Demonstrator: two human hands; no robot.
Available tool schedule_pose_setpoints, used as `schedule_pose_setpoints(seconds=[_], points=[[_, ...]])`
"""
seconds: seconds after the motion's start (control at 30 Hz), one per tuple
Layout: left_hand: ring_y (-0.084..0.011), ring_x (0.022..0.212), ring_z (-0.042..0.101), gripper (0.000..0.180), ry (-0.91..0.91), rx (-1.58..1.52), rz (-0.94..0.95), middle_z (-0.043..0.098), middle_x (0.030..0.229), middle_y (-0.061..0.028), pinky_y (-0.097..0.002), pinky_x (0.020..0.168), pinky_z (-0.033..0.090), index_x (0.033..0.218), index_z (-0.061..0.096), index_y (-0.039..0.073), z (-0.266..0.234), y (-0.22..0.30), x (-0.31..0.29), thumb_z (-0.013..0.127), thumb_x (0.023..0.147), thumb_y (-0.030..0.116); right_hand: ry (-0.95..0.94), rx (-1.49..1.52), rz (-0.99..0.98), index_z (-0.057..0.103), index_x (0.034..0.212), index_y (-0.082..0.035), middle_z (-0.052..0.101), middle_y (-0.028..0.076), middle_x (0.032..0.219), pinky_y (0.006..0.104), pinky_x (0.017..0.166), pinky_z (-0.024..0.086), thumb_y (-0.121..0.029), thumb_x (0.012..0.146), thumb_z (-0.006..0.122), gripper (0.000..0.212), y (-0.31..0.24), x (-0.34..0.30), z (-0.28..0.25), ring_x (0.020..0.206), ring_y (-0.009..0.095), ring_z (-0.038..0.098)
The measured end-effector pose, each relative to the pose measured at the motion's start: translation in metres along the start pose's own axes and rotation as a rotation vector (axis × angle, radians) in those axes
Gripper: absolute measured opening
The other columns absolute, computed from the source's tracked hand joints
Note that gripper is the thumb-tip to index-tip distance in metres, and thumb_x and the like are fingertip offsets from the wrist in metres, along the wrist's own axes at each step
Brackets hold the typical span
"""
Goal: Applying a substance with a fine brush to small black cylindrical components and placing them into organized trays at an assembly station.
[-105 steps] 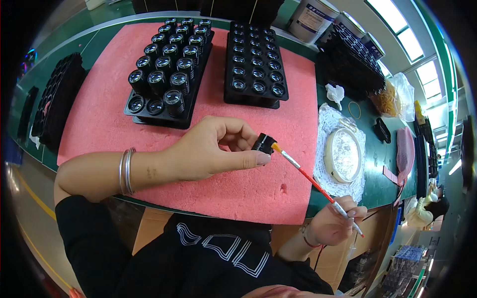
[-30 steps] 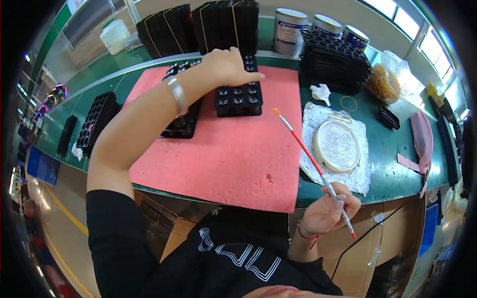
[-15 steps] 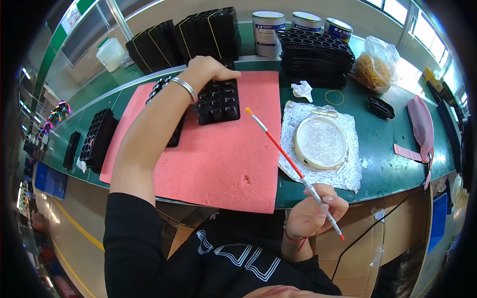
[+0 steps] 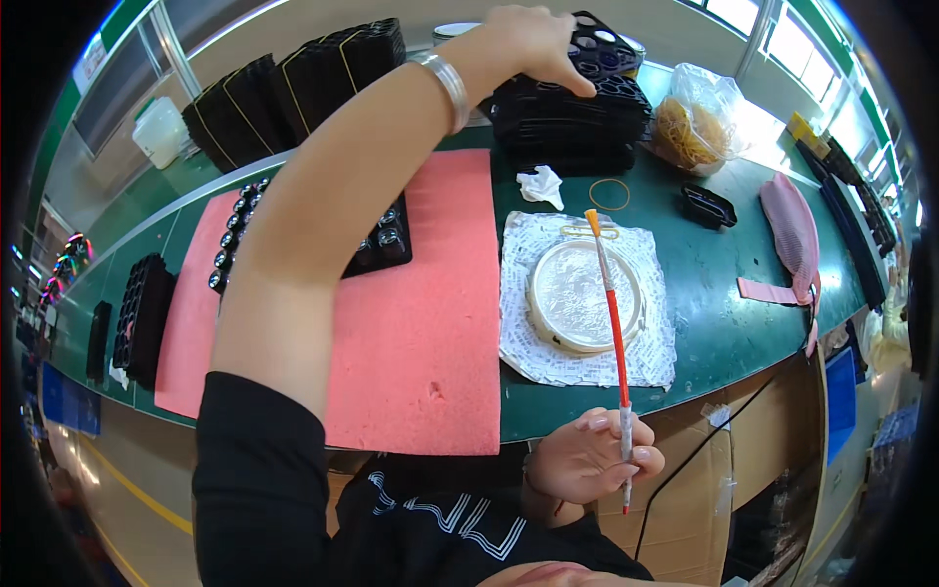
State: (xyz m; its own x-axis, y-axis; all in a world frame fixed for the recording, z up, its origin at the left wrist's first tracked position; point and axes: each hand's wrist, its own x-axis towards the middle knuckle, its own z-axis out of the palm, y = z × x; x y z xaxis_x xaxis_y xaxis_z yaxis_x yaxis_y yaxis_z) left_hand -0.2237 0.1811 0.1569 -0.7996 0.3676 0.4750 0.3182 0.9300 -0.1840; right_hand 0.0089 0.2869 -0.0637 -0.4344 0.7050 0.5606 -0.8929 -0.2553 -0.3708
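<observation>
My left hand (image 4: 533,44) reaches to the far side of the bench, its fingers closed on the edge of a black tray with round holes (image 4: 604,54). That tray is tilted up at the top of a stack of black trays (image 4: 567,127). Near the front edge my right hand (image 4: 592,455) pinches a red paintbrush (image 4: 616,333), bristles upward, in front of a round shallow dish (image 4: 587,298) of glossy clear stuff. Partly behind my left forearm, a black tray of shiny round parts (image 4: 381,243) lies on a pink foam sheet (image 4: 430,362).
Banded stacks of black trays (image 4: 337,73) stand at the back left. Right of the dish are a black plastic piece (image 4: 708,207) and a pink mesh sleeve (image 4: 790,230). A bag of rubber bands (image 4: 696,122) sits behind them. Crumpled tissue (image 4: 540,188) lies behind the dish.
My left hand has gone from the tray on the pink sheet to the stack at the back and taken hold of a holed tray. The brush has swung nearly upright. The view has shifted right.
</observation>
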Motion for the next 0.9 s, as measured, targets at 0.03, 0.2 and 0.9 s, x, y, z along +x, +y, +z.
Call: schedule_pose_setpoints(seconds=[0.03, 0.2, 0.9], points=[[-0.0218, 0.082, 0.060, 0.065, 0.004, -0.009, -0.003, 0.062, 0.092, -0.0120, -0.0312, 0.072, 0.048, 0.105, 0.055, 0.004, 0.022, -0.007, 0.016, 0.069, 0.060, 0.049, -0.008, -0.006, -0.004, 0.034, 0.092, -0.008, 0.045, 0.011, 0.083, 0.0239, 0.057, 0.046, -0.027, 0.089, 0.045, 0.022, 0.000, -0.001, 0.001, 0.069, 0.019, 0.050], [-0.0311, 0.121, 0.035, 0.090, -0.345, -0.143, 0.149, 0.034, 0.132, -0.0195, -0.0380, 0.100, 0.028, 0.131, 0.034, 0.011, 0.101, -0.018, 0.059, 0.042, 0.067, 0.074, -0.060, -0.060, -0.004, 0.034, 0.092, -0.008, 0.046, 0.012, 0.083, 0.0250, 0.054, 0.046, -0.028, 0.089, 0.044, 0.022, 0.002, -0.001, 0.003, 0.068, 0.019, 0.050], [-0.0209, 0.058, 0.059, 0.055, -0.131, 0.233, -0.282, 0.056, 0.067, -0.0093, -0.0288, 0.047, 0.047, 0.117, 0.042, 0.001, -0.007, -0.035, -0.264, 0.062, 0.073, 0.026, -0.054, -0.206, -0.073, 0.037, 0.096, -0.008, 0.044, 0.012, 0.087, 0.0238, 0.053, 0.039, -0.027, 0.091, 0.032, 0.021, 0.004, -0.001, 0.004, 0.065, 0.019, 0.048]])
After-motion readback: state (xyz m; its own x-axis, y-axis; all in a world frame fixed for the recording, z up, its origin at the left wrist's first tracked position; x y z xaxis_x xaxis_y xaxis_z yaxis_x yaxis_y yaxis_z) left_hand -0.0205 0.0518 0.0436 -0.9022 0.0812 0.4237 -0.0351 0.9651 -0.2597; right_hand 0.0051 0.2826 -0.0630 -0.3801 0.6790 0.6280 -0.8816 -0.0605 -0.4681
